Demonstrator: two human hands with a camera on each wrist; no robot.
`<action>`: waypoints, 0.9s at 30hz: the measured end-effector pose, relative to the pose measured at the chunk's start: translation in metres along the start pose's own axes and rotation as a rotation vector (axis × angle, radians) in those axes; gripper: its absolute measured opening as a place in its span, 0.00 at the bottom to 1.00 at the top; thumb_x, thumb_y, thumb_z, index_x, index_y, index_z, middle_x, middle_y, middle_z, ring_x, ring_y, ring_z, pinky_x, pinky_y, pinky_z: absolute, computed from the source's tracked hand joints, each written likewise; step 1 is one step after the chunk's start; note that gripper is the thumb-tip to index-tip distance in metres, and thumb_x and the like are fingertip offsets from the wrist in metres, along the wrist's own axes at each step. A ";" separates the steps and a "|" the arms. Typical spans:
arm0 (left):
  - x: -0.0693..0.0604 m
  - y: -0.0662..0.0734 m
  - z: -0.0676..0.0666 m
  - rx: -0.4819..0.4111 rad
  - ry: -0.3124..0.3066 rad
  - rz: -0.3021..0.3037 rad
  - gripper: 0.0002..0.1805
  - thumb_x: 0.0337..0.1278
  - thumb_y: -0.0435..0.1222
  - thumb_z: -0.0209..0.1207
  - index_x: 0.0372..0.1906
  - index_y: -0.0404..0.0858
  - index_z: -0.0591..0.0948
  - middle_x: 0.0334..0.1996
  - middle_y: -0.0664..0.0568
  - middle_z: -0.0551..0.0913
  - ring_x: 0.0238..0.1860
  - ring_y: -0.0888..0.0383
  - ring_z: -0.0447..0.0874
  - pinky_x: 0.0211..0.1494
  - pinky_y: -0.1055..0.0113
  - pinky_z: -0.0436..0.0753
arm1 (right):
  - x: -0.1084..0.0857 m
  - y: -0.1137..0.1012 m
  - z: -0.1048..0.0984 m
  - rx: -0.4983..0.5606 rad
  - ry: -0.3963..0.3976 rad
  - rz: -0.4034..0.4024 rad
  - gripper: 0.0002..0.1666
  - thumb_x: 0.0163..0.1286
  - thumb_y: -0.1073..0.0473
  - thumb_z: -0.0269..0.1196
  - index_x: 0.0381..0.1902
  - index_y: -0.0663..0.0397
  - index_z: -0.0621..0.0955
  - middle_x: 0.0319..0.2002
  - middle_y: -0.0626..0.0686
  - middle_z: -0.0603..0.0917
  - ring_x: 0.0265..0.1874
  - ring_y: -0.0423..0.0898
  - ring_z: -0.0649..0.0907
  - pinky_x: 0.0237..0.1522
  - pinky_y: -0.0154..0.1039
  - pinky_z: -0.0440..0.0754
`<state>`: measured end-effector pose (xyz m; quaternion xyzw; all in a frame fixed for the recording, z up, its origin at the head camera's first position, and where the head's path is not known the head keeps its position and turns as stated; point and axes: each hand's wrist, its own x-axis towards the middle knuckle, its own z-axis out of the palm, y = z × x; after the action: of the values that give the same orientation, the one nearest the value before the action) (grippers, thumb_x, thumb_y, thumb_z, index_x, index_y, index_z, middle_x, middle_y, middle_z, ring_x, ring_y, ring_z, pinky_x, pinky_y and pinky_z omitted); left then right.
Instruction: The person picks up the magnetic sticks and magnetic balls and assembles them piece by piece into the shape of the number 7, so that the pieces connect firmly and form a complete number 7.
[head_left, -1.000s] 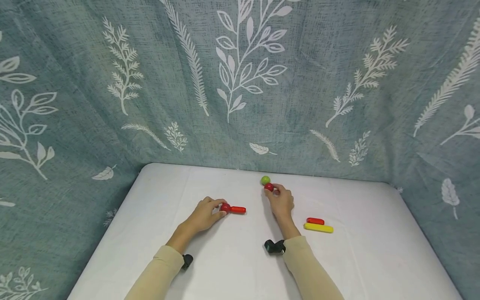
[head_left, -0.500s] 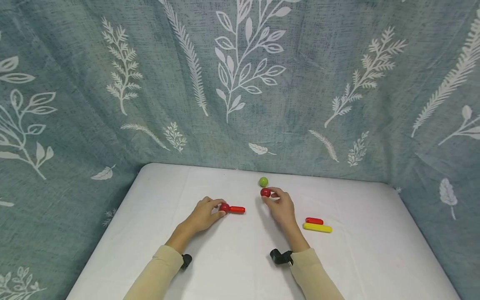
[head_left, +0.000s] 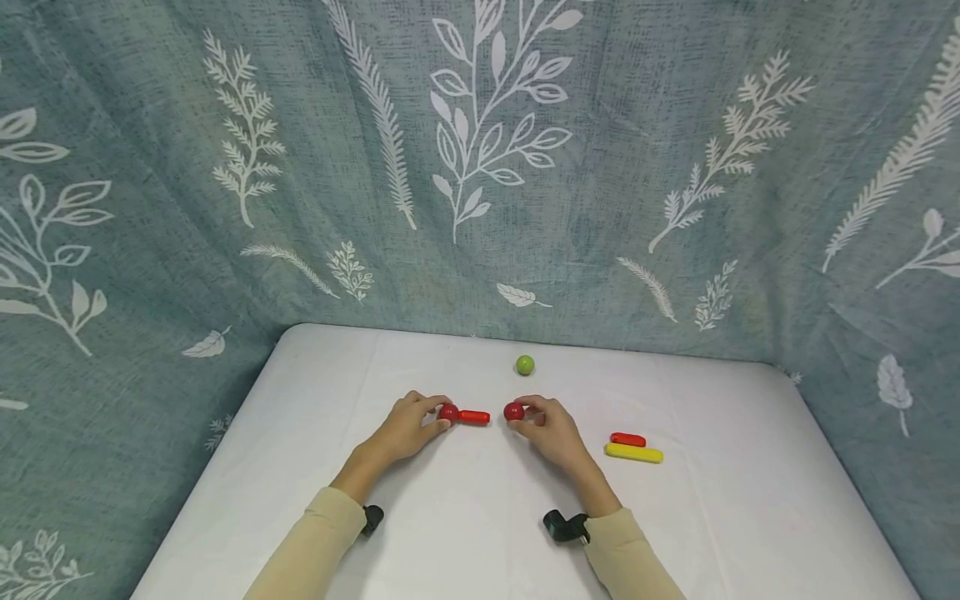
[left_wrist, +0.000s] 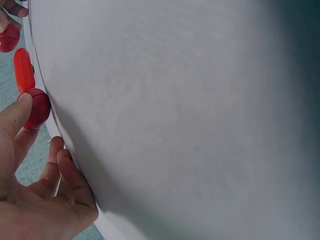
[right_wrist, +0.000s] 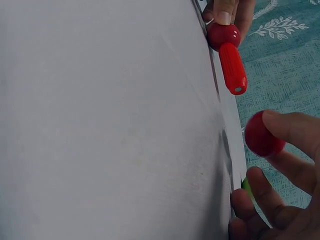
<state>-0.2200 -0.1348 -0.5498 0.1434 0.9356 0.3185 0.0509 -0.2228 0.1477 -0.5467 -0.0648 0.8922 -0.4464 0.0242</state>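
Note:
In the head view my left hand point(head_left: 406, 427) pinches a red ball point(head_left: 448, 413) between thumb and fingers, low over the white table. A short red stick point(head_left: 474, 417) joins that ball end to end and points right; the left wrist view shows the stick point(left_wrist: 23, 70) touching the ball point(left_wrist: 38, 109). To the right of the stick's free end, my right hand point(head_left: 553, 432) pinches a second red ball point(head_left: 513, 412). The right wrist view has this ball point(right_wrist: 262, 135) apart from the stick point(right_wrist: 233, 70), whose free end shows a small hole.
A green ball point(head_left: 525, 365) lies near the table's back edge. Right of my right hand, a short red stick point(head_left: 627, 439) and a longer yellow stick point(head_left: 633, 452) lie side by side. Patterned teal cloth point(head_left: 480, 275) hangs behind the white table point(head_left: 750, 517).
My right hand has brought its red ball from beside the green ball toward me and slightly left, closer to the stick. My left hand has stayed in place with its ball.

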 end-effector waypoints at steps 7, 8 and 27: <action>0.000 0.000 0.000 -0.003 0.001 0.008 0.23 0.66 0.46 0.63 0.64 0.48 0.79 0.49 0.46 0.77 0.51 0.48 0.74 0.53 0.49 0.77 | -0.002 -0.001 0.002 -0.030 -0.059 -0.053 0.20 0.62 0.57 0.73 0.53 0.50 0.85 0.42 0.52 0.82 0.41 0.51 0.77 0.40 0.46 0.74; 0.000 0.000 0.000 -0.003 0.001 0.005 0.23 0.66 0.46 0.63 0.64 0.48 0.79 0.49 0.46 0.77 0.51 0.48 0.74 0.53 0.49 0.77 | -0.002 -0.001 0.002 -0.038 -0.062 -0.057 0.20 0.62 0.57 0.73 0.52 0.49 0.85 0.42 0.52 0.82 0.41 0.51 0.77 0.41 0.47 0.74; -0.001 0.004 -0.002 0.000 0.000 0.001 0.23 0.67 0.46 0.63 0.65 0.48 0.79 0.49 0.45 0.77 0.50 0.48 0.74 0.51 0.50 0.76 | -0.002 -0.005 0.010 -0.159 -0.087 -0.105 0.22 0.63 0.55 0.72 0.56 0.47 0.85 0.44 0.52 0.83 0.40 0.49 0.76 0.37 0.49 0.67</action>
<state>-0.2181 -0.1336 -0.5462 0.1440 0.9356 0.3183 0.0508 -0.2197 0.1374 -0.5485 -0.1326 0.9182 -0.3716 0.0344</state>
